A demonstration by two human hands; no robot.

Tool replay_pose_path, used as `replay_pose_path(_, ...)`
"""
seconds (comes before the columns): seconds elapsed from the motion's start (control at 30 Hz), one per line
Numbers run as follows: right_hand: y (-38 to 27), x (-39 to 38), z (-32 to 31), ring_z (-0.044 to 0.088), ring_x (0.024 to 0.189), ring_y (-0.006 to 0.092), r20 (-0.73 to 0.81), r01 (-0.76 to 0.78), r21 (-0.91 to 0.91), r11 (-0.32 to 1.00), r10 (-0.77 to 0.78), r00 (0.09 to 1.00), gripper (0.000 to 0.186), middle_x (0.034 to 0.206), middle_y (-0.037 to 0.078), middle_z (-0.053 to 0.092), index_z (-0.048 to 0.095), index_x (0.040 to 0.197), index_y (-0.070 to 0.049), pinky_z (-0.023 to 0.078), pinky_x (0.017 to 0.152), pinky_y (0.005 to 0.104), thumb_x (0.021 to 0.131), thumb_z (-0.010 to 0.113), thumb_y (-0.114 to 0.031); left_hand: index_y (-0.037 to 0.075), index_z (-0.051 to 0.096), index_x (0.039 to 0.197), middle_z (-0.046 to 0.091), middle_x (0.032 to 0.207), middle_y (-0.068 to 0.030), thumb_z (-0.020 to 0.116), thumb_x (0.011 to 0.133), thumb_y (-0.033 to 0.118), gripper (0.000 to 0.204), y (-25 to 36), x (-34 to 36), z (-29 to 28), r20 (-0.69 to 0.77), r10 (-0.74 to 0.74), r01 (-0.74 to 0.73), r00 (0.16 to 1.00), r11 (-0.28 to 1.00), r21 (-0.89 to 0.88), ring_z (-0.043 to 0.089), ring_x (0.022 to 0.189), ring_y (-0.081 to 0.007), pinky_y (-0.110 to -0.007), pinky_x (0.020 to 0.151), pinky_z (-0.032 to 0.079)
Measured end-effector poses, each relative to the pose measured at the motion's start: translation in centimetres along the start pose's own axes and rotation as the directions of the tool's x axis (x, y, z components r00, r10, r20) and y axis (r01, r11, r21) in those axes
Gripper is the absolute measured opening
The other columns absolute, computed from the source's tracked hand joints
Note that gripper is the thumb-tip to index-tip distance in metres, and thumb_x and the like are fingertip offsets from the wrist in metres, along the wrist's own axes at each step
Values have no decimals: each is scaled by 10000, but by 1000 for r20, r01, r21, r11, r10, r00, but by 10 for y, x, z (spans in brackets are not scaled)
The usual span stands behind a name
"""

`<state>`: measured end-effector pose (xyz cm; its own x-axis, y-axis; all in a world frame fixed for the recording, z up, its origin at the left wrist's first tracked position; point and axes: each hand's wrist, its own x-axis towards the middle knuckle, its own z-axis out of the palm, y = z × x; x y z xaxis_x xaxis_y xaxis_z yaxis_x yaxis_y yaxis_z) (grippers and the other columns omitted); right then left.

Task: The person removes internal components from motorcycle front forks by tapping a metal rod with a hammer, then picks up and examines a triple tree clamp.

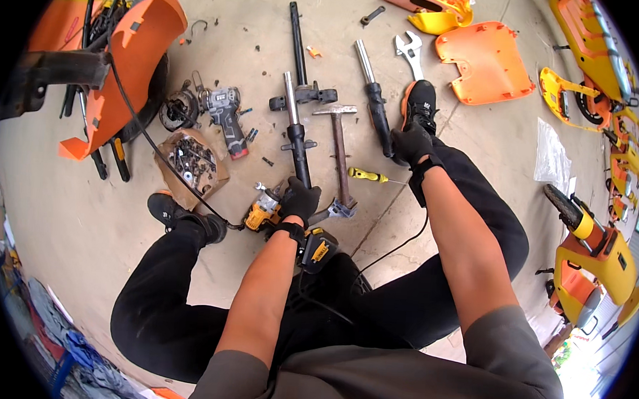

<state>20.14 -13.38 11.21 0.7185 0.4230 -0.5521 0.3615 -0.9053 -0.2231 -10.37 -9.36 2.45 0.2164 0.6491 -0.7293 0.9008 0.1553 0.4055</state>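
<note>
Two fork legs on a concrete floor. The near fork leg, silver above and black below, ran up from between my feed's two shoes; the far fork leg lay to its right, near the right shoe. Through the head camera I saw the left hand, black-gloved, clamped about the near leg's lower end, beside a yellow power tool. The right hand touched the far leg's lower end; I could not tell whether its grip had closed.

I judged the step to be the positioning of the legs; the next move seemed to call for a firm right grip and level lifting clear of the hammer between them.

The floor, tan and cracked, also bore a screwdriver, an adjustable wrench and a box of bolts. Orange panels lay beyond; yellow scooters lined the room's right side.
</note>
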Motion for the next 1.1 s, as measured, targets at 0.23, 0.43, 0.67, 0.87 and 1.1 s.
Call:
replay_pose_path(0.23, -19, 45, 55, 669, 1046, 394, -79, 13, -182, 983, -28, 996, 527, 1072, 275, 682, 649, 1102, 28, 526, 903, 454, 916, 587, -461, 4, 531, 1178, 690, 1062, -217, 677, 815, 381, 544, -1, 10, -2, -35, 52, -35, 998, 925, 379, 689, 968, -377, -482, 846, 544)
replay_pose_path(0.43, -39, 69, 61, 672, 1040, 398, -76, 94, -343, 935, -128, 989, 436, 1098, 244, 685, 594, 1158, -9, 518, 911, 485, 913, 609, -370, -19, 577, 1215, 675, 1142, -232, 671, 824, 483, 643, 8, 17, -17, 159, -55, -1, 986, 943, 333, 651, 1068, -389, -471, 948, 495)
replay_pose_path(0.67, -30, 93, 76, 696, 957, 341, 93, -49, 5, 999, 48, 995, 497, 970, 195, 705, 600, 1111, -11, 533, 846, 436, 785, 770, -344, -32, 642, 1065, 691, 1035, -264, 670, 832, 472, 556, -4, 15, -24, 185, -49, 3, 981, 971, 240, 668, 1012, -402, -472, 883, 515)
replay_pose_path(0.87, -31, 70, 67, 655, 651, 211, 484, -266, 551, 791, -43, 874, 208, 784, 68, 657, 651, 903, -63, 534, 578, 373, 825, 751, -228, -19, 627, 1116, 698, 1078, -240, 646, 857, 401, 494, 4, 1, -38, 219, -37, 5, 975, 990, 144, 667, 1027, -413, -460, 897, 523)
replay_pose_path(1.1, -57, -4, 12, 664, 723, 209, 385, -216, 866, 450, -327, 863, 247, 844, 85, 672, 638, 996, -11, 574, 688, 315, 911, 717, -229, -29, 649, 879, 681, 818, -213, 680, 874, 313, 343, 21, -15, -77, -20, 456, -457, 890, 890, -9, 685, 806, -315, -402, 718, 528)
